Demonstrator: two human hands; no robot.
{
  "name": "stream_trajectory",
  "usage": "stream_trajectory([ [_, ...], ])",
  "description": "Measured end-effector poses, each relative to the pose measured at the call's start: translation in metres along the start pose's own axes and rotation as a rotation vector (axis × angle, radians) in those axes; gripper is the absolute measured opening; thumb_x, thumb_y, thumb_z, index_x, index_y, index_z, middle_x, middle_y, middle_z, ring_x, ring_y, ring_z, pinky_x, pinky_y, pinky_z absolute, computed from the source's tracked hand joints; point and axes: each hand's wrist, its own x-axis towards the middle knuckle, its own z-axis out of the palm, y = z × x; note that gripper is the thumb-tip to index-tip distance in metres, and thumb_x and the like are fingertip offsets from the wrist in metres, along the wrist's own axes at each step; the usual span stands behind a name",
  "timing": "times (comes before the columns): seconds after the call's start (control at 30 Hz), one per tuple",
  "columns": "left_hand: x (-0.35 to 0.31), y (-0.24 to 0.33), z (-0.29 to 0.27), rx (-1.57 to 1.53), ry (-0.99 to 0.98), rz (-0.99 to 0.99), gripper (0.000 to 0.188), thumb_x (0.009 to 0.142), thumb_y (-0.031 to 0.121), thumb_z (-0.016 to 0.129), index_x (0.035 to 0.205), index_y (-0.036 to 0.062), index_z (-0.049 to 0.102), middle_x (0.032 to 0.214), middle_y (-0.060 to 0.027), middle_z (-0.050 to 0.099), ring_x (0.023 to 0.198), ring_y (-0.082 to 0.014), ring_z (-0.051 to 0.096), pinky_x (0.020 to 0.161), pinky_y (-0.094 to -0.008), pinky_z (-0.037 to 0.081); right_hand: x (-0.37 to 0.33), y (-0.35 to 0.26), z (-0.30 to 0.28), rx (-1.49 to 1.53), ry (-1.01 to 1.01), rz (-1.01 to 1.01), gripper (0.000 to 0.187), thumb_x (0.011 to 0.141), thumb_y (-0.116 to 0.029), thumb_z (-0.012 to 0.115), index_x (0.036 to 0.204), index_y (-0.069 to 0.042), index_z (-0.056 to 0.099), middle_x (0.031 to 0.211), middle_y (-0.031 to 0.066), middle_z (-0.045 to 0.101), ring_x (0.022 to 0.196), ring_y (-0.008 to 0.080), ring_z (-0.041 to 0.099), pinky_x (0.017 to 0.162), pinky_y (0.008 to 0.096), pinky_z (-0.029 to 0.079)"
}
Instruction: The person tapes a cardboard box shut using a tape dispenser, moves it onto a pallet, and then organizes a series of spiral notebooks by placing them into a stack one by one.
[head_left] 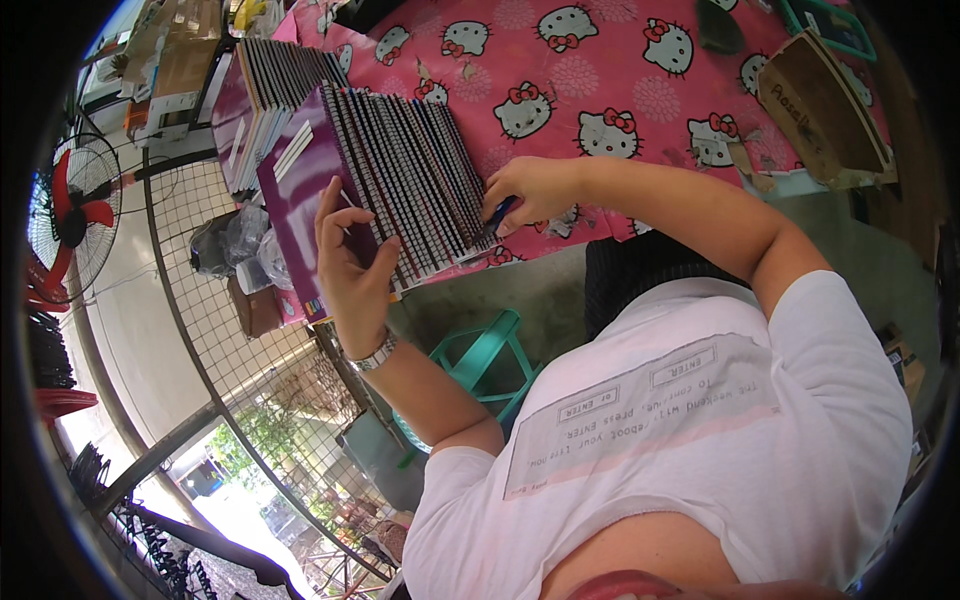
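A row of spiral-bound notebooks (pixel 405 175) stands packed together on the pink table, their dark coils facing up toward me. The outermost one on the left shows a glossy purple cover (pixel 300 190). Against that cover is my left hand (pixel 352 265), fingers spread and thumb over the near coils, holding nothing. At the right end of the row, my right hand (pixel 535 190) is closed around a small tool with a dark blue handle (pixel 502 211). Its tip is close to the near ends of the coils; its exact kind is hard to make out.
Another notebook stack (pixel 285 75) stands behind on the left. A cardboard box (pixel 825 110) sits at the table's right, with a green tray (pixel 830 28) beyond it. Below the table edge is a green plastic stool (pixel 490 360). A red-bladed fan (pixel 75 215) stands far left.
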Motion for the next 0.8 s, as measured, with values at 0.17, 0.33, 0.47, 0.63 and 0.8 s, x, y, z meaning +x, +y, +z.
stream_trajectory([
  [0.17, -0.001, -0.002, -0.001, 0.022, 0.004, -0.005, 0.034, 0.069, -0.011, 0.062, 0.098, 0.0039, 0.052, 0.149, -0.0192, 0.036, 0.140, -0.0286, 0.033, 0.112, -0.0371, 0.026, 0.010, -0.016, -0.014, 0.311, -0.287, 0.415, 0.034, 0.087, -0.034, 0.065, 0.104, -0.005, 0.069, 0.089, 0.0122, 0.070, 0.088, 0.0270, 0.067, 0.080, 0.0395, 0.050],
  [0.33, 0.000, -0.005, -0.001, -0.004, 0.021, 0.017, 0.034, 0.069, -0.009, 0.067, 0.096, 0.0046, 0.055, 0.149, -0.0176, 0.038, 0.139, -0.0294, 0.035, 0.109, -0.0370, 0.031, -0.016, -0.003, 0.006, -0.040, 0.099, -0.062, 0.037, 0.081, -0.036, 0.070, 0.107, -0.009, 0.069, 0.099, 0.0098, 0.067, 0.096, 0.0263, 0.064, 0.083, 0.0410, 0.048],
  [0.47, -0.001, -0.007, -0.001, -0.028, 0.019, 0.000, 0.034, 0.069, -0.009, 0.068, 0.097, 0.0044, 0.055, 0.149, -0.0176, 0.038, 0.139, -0.0286, 0.035, 0.109, -0.0364, 0.032, -0.009, -0.004, 0.014, -0.217, 0.115, -0.078, 0.041, 0.076, -0.037, 0.073, 0.109, -0.013, 0.069, 0.105, 0.0070, 0.063, 0.106, 0.0262, 0.059, 0.087, 0.0436, 0.043],
  [0.63, -0.002, -0.003, 0.000, -0.021, -0.001, -0.004, 0.033, 0.071, -0.011, 0.063, 0.100, 0.0034, 0.052, 0.149, -0.0191, 0.036, 0.140, -0.0282, 0.033, 0.111, -0.0368, 0.029, -0.004, -0.006, 0.006, -0.120, 0.057, -0.031, 0.042, 0.076, -0.036, 0.073, 0.110, -0.014, 0.068, 0.106, 0.0059, 0.062, 0.110, 0.0264, 0.056, 0.090, 0.0451, 0.040],
  [0.8, 0.000, -0.003, 0.000, -0.041, 0.015, -0.014, 0.033, 0.070, -0.009, 0.068, 0.098, 0.0041, 0.055, 0.149, -0.0176, 0.037, 0.139, -0.0278, 0.036, 0.108, -0.0357, 0.033, -0.003, 0.000, 0.010, -0.160, 0.062, -0.041, 0.038, 0.077, -0.035, 0.072, 0.104, -0.008, 0.070, 0.100, 0.0120, 0.067, 0.097, 0.0300, 0.063, 0.084, 0.0435, 0.048],
])
